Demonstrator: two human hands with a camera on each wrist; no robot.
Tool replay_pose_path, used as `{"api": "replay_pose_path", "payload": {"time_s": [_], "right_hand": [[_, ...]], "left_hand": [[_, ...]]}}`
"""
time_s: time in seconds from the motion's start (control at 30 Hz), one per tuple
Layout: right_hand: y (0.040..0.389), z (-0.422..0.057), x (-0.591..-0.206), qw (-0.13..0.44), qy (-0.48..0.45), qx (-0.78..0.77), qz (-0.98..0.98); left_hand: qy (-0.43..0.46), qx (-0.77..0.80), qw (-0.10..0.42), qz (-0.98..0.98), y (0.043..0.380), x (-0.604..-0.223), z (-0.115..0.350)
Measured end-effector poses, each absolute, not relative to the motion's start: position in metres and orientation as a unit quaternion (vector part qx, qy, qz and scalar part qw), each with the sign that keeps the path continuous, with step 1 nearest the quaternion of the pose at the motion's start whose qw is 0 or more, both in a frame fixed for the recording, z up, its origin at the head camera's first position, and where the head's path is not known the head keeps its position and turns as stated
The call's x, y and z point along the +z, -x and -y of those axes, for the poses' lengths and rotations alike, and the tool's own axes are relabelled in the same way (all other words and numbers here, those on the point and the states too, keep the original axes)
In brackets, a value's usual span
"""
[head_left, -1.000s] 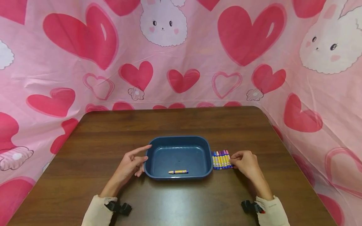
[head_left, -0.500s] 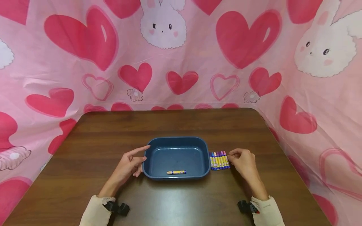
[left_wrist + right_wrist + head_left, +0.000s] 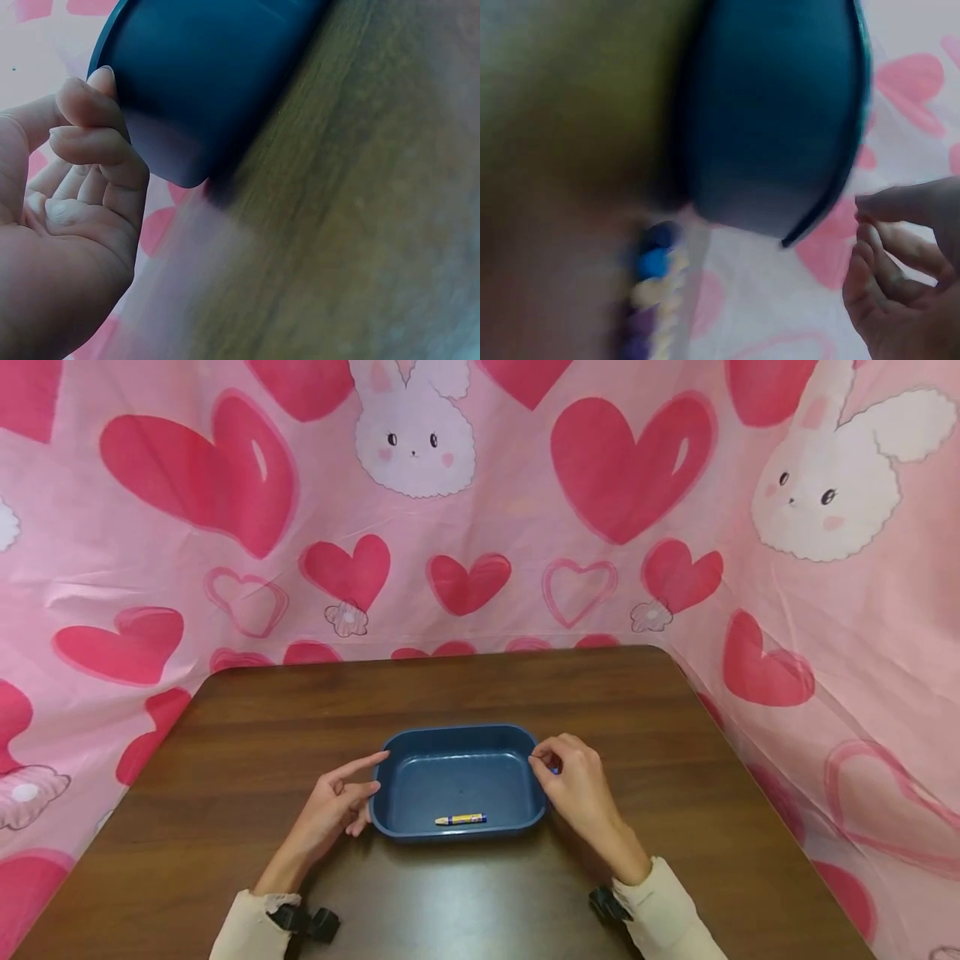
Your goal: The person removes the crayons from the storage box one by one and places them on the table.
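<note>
A blue tray lies on the table with one yellow-wrapped crayon inside, near its front wall. My left hand rests against the tray's left end, index finger and thumb reaching out to the rim. Over the tray's right edge is my right hand, thumb and fingertips drawn together; no crayon shows between them, but whether they hold something I cannot tell. Beside the tray's right end, a row of crayons shows blurred in the right wrist view; in the head view my right hand hides most of it.
The brown wooden table has rounded far corners. A pink cloth printed with hearts and rabbits hangs behind it and along both sides.
My right hand has moved left, from the right end of the crayon row to the tray's right rim. My left hand has stayed against the tray. The head view has shifted slightly.
</note>
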State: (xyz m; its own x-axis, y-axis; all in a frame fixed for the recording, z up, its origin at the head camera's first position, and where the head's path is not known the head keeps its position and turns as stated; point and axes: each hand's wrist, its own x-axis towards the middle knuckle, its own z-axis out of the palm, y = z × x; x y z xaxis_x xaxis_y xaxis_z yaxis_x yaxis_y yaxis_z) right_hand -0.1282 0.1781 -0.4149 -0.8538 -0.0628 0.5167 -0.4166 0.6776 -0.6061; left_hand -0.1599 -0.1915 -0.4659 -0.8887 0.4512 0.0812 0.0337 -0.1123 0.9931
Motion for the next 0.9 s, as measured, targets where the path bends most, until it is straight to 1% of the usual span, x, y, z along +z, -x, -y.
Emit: {"api": "replay_pose_path", "payload": {"time_s": [0.07,0.1,0.3,0.4,0.47,0.57,0.7,0.8,0.9], "right_hand": [[0.131,-0.169,-0.411,0.223,-0.163,0.371,0.887],[0.132,-0.164,-0.409,0.204,-0.182,0.375,0.886],[0.143,-0.134,-0.411,0.027,-0.290,0.360,0.886],[0.149,-0.124,-0.419,-0.052,-0.316,0.337,0.885],[0.151,-0.121,-0.425,-0.091,-0.324,0.328,0.883],[0.153,-0.119,-0.431,-0.131,-0.326,0.331,0.876],[0.155,-0.118,-0.434,-0.170,-0.320,0.337,0.869],[0.156,-0.116,-0.434,-0.183,-0.318,0.335,0.868],[0.158,-0.113,-0.437,-0.180,-0.320,0.329,0.870]], "left_hand": [[-0.189,0.721,0.146,-0.651,0.161,-0.466,0.191],[-0.190,0.719,0.147,-0.652,0.161,-0.466,0.191],[-0.184,0.714,0.141,-0.660,0.160,-0.466,0.192],[-0.183,0.718,0.142,-0.656,0.160,-0.467,0.190],[-0.186,0.721,0.146,-0.651,0.160,-0.469,0.188],[-0.186,0.724,0.148,-0.647,0.160,-0.471,0.186],[-0.174,0.724,0.145,-0.651,0.159,-0.470,0.185],[-0.170,0.720,0.143,-0.657,0.159,-0.469,0.186],[-0.173,0.719,0.141,-0.658,0.159,-0.467,0.187]]}}
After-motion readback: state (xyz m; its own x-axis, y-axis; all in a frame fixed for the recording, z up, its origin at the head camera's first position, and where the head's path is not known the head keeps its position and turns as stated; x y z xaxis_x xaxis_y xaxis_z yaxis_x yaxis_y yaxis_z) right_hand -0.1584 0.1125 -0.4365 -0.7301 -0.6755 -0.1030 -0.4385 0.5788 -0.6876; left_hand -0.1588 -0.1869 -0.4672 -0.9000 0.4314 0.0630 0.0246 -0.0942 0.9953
